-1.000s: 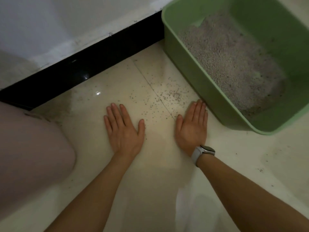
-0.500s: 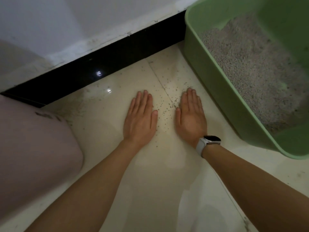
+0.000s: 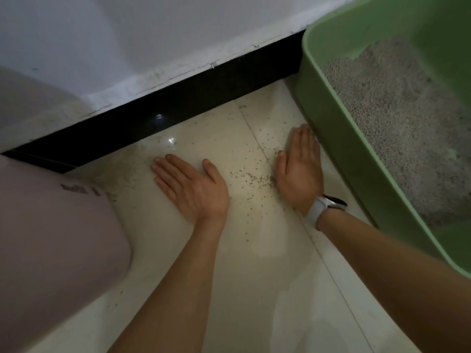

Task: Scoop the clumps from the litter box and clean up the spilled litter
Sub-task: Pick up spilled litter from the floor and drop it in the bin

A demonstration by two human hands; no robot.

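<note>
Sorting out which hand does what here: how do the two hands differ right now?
The right hand wears a white watch; the left hand has a bare wrist. The right hand lies beside the green litter box, fingers pointing away; the left hand angles toward the black baseboard. Both lie flat on the floor, flanking the spilled litter.

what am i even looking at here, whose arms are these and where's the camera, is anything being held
There is no machine here. A person wears a camera on their head that looks down at their own two bare arms, so you see what they see. Both hands lie flat on a pale tiled floor and hold nothing. The left hand is spread out; the right hand, with a white watch on its wrist, lies beside a green litter box filled with grey litter. Between the hands lie small spilled litter grains. At the left is probably the person's knee in pale cloth. A black skirting runs along the wall.
</note>
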